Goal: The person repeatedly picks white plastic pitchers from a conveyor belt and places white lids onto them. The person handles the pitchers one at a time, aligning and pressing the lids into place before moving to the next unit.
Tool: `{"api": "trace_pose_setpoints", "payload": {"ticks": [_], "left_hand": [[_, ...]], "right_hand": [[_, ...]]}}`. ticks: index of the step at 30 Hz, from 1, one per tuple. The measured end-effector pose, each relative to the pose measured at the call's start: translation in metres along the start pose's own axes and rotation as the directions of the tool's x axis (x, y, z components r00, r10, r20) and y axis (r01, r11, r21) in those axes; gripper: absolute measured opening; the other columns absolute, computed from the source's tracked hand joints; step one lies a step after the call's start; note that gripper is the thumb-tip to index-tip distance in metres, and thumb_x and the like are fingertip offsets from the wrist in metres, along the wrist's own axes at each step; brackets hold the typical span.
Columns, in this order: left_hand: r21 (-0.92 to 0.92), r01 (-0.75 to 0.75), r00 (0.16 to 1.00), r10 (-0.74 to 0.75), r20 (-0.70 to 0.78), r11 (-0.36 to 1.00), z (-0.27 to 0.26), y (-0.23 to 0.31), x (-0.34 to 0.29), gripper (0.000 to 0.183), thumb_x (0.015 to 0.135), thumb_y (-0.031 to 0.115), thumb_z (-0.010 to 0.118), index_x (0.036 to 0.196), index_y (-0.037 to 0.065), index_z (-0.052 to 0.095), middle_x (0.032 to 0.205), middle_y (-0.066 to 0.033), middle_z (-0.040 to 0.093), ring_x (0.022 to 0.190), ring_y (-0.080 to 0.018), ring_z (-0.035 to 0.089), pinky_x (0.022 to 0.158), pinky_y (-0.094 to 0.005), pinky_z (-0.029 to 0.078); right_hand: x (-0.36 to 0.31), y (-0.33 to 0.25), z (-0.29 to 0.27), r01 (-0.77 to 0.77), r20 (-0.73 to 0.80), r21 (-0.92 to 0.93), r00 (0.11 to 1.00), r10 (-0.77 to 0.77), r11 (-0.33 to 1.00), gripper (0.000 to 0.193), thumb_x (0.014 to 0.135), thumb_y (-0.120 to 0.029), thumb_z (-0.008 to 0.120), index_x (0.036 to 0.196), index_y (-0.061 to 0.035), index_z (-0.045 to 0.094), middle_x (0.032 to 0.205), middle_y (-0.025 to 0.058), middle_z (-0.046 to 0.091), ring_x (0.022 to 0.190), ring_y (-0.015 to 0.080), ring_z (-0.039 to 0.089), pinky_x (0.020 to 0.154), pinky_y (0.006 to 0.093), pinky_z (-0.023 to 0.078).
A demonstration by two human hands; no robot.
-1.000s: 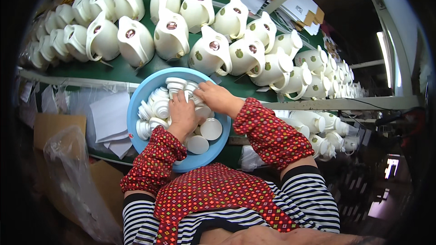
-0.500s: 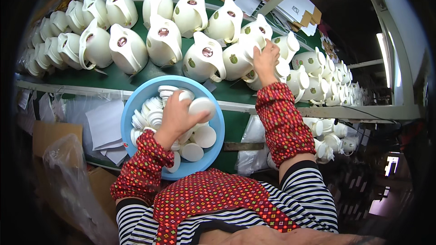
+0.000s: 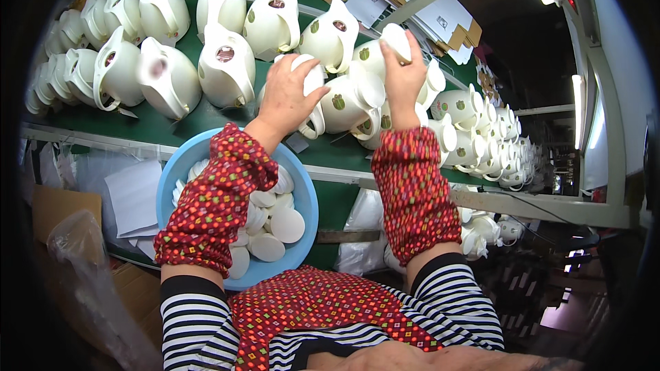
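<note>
Jugs (image 3: 227, 79) in two rows across desk (image 3: 340, 151); lids (image 3: 373, 89) on those to right. Basin (image 3: 311, 214) at near edge, before the rows, more lids inside. Left of basin: paper sheets (image 3: 136, 196), then cardboard (image 3: 65, 199), plastic wrap (image 3: 89, 254) in front of it. Right of basin: plastic bags (image 3: 364, 220). Behind jugs, right of centre: paper pile (image 3: 436, 14)

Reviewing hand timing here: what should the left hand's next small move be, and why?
Probably press the white lid onto the jug beneath: the left hand holds that lid over it, and the mouth is hidden, so seating isn't confirmed. The right hand is busy with a second lid at another jug.
</note>
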State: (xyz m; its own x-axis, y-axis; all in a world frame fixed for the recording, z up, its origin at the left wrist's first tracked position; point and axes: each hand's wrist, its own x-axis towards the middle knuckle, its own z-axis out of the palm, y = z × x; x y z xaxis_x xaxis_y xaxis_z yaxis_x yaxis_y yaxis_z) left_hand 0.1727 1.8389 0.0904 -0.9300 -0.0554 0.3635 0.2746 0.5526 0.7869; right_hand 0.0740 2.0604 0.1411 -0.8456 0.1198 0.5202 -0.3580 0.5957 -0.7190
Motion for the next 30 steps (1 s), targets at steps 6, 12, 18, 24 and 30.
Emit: {"api": "trace_pose_setpoints", "payload": {"ticks": [6, 12, 18, 24, 30], "left_hand": [[0.360, -0.112, 0.986, 0.148, -0.076, 0.926, 0.018, -0.028, -0.007, 0.057, 0.091, 0.047, 0.075, 0.136, 0.013, 0.067, 0.144, -0.0185, 0.054, 0.147, -0.0411, 0.036, 0.122, -0.0615, 0.023], [0.457, -0.238, 0.971, 0.221, 0.091, 0.857, 0.010, -0.035, -0.007, 0.065, 0.092, 0.048, 0.073, 0.142, 0.009, 0.060, 0.142, -0.0207, 0.054, 0.141, -0.0390, 0.043, 0.121, -0.0594, 0.027], [0.330, -0.357, 0.934, 0.330, 0.136, 0.874, 0.005, -0.043, 0.002, 0.073, 0.084, 0.047, 0.080, 0.142, 0.008, 0.059, 0.134, -0.0207, 0.056, 0.131, -0.0378, 0.050, 0.122, -0.0552, 0.029], [0.330, -0.328, 0.941, 0.274, 0.199, 0.885, 0.004, -0.040, 0.002, 0.077, 0.081, 0.049, 0.082, 0.142, 0.009, 0.059, 0.136, -0.0209, 0.054, 0.135, -0.0388, 0.047, 0.123, -0.0576, 0.026], [0.293, -0.292, 0.953, 0.250, 0.172, 0.911, -0.001, -0.012, 0.002, 0.081, 0.081, 0.052, 0.081, 0.142, 0.004, 0.058, 0.146, -0.0219, 0.050, 0.148, -0.0404, 0.035, 0.123, -0.0658, 0.018]], "right_hand": [[0.047, 0.106, -0.005, 0.026, 0.044, -0.500, 0.999, -0.005, 0.866, 0.074, 0.087, -0.046, 0.081, 0.145, -0.0057, 0.059, 0.131, 0.0269, 0.060, 0.120, 0.0412, 0.060, 0.105, 0.0487, 0.047], [0.040, 0.124, -0.008, 0.262, 0.381, -0.777, 0.920, 0.096, 0.573, 0.089, 0.093, -0.068, 0.061, 0.162, -0.0175, 0.038, 0.151, 0.0295, 0.045, 0.135, 0.0466, 0.048, 0.109, 0.0657, 0.035], [0.117, 0.107, -0.013, 0.293, 0.674, -0.650, 0.649, 0.353, 0.701, 0.092, 0.091, -0.063, 0.062, 0.162, -0.0105, 0.036, 0.147, 0.0277, 0.055, 0.131, 0.0442, 0.058, 0.111, 0.0500, 0.044], [0.146, 0.065, -0.010, 0.412, 0.743, -0.665, 0.449, 0.496, 0.623, 0.087, 0.076, -0.026, 0.089, 0.151, -0.0112, 0.047, 0.139, 0.0236, 0.060, 0.126, 0.0371, 0.062, 0.110, 0.0409, 0.048], [0.142, 0.061, -0.026, 0.757, 0.949, -0.315, 0.259, 0.181, 0.572, 0.081, 0.068, -0.001, 0.090, 0.140, -0.0133, 0.054, 0.139, 0.0144, 0.056, 0.128, 0.0368, 0.059, 0.105, 0.0432, 0.052]]}}
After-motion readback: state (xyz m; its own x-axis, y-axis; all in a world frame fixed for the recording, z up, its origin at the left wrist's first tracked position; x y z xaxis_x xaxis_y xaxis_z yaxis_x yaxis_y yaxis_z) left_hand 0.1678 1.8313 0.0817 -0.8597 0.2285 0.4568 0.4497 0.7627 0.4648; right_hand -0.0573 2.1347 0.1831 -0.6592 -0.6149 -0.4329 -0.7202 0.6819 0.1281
